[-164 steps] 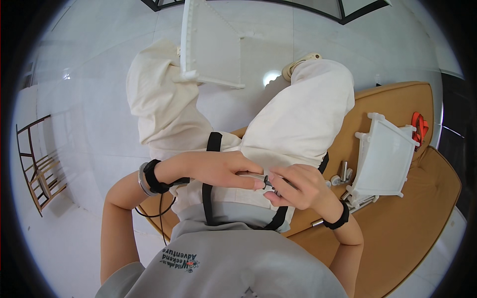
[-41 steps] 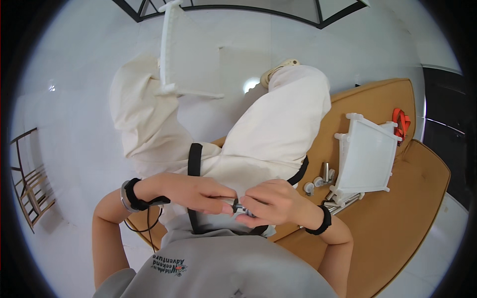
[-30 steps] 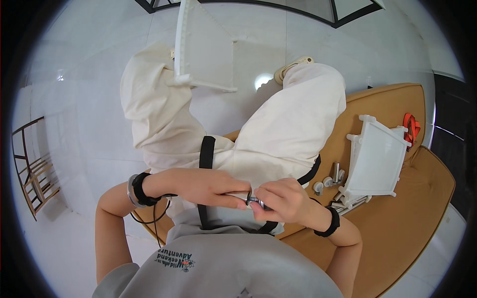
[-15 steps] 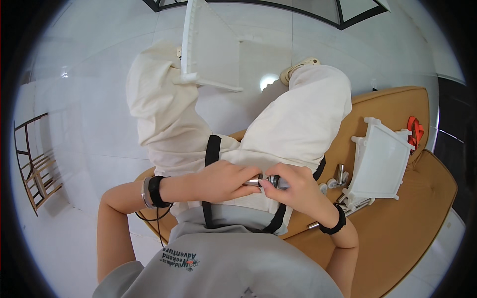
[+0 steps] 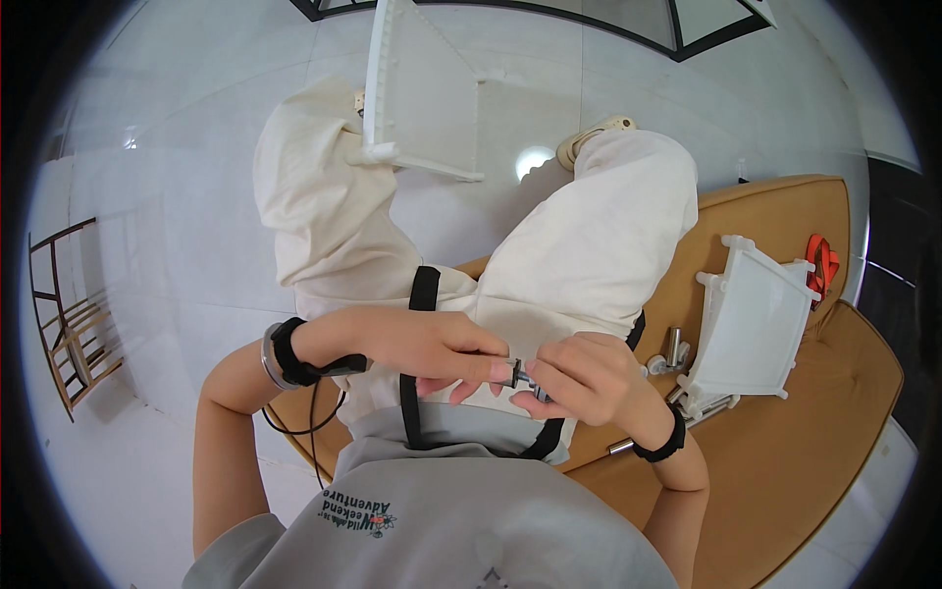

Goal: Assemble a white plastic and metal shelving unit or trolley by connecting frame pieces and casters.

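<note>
Close together over my lap, both hands work on one small assembly. My left hand [image 5: 446, 355] is closed around a short metal tube [image 5: 509, 373] with a dark end. My right hand [image 5: 589, 378] pinches a small fitting with a metal stem [image 5: 524, 379] at that end; fingers cover most of the fitting, so I cannot tell its kind. Stem and tube end meet or nearly meet. To the right on the tan sofa stand a shiny metal tube [image 5: 674, 342] and small round pale pieces [image 5: 655, 365], beside white plastic shelf panels [image 5: 751, 314].
A white plastic shelf piece [image 5: 427, 98] stands upright on the floor between my feet. Red straps [image 5: 822, 265] lie on the tan sofa [image 5: 785, 471]. Another metal tube [image 5: 620, 447] lies near my right wrist. A brown rack [image 5: 78, 334] is at far left; a dark-framed object [image 5: 677, 44] is ahead.
My right hand has turned over the fitting, its knuckles now upward. My left hand has shifted its hold, its lower fingers now showing beneath the tube. The metal stem between them is now visible.
</note>
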Demonstrator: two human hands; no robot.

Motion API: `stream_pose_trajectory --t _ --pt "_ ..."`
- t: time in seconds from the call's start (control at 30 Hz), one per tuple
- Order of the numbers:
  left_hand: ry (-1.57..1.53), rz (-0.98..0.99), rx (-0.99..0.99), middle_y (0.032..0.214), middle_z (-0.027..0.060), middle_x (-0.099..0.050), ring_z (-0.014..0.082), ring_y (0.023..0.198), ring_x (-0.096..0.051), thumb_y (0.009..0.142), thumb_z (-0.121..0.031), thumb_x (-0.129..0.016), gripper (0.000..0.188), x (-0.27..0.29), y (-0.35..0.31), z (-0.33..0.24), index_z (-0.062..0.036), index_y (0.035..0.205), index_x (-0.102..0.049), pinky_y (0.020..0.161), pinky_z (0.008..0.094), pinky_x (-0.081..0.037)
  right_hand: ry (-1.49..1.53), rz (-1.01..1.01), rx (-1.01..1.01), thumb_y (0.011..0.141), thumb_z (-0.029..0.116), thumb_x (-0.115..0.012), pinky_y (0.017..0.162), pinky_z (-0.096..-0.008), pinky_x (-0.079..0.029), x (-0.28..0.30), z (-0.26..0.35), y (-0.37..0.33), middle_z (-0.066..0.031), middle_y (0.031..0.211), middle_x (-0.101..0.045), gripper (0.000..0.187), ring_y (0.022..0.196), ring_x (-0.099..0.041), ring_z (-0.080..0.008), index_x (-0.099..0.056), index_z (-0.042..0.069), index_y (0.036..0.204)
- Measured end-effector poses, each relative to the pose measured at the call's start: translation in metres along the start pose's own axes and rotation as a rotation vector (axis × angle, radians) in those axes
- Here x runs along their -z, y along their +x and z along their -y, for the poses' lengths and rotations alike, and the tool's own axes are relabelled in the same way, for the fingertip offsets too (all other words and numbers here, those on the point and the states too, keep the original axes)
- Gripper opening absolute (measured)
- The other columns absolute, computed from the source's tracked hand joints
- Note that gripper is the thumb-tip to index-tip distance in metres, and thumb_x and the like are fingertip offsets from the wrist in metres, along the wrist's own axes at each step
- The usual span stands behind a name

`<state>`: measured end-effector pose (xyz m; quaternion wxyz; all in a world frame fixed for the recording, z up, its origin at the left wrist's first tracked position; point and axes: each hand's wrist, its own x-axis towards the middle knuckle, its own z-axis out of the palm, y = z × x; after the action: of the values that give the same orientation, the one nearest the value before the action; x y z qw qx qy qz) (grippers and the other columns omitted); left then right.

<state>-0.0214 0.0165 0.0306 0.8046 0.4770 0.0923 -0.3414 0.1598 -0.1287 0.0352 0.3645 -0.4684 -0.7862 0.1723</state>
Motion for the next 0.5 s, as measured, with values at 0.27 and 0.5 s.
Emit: stream_pose_trajectory --t 0.27,0.5 --pt "0.074 -0.005 -0.237 0.064 -0.0014 -0.04 0.0083 0.058 -0.035 0.099 -0.036 -0.044 0.035 -0.006 0.002 0.011 -0.0046 0.085 -0.048 0.053 0.0268 -0.033 -0.023 -0.021 0.078 0.071 0.017 -0.072 0.041 -0.0247 -0.039 0.0 0.001 -0.002 -0.0049 0.07 -0.05 0.023 0.047 -0.046 -0.0134 -0.056 0.002 0.077" --pt "0.252 -0.062 -0.284 0.062 0.0073 -0.038 0.0163 0.057 -0.036 0.099 -0.035 -0.045 0.036 -0.008 -0.001 0.009 -0.0016 0.086 -0.046 0.054 0.0323 -0.034 -0.019 -0.047 0.089 0.069 0.014 -0.07 0.041 -0.024 -0.04 -0.009 0.004 -0.007 -0.0064 0.071 -0.052 0.021 0.047 -0.047 -0.0135 -0.055 0.002 0.076"
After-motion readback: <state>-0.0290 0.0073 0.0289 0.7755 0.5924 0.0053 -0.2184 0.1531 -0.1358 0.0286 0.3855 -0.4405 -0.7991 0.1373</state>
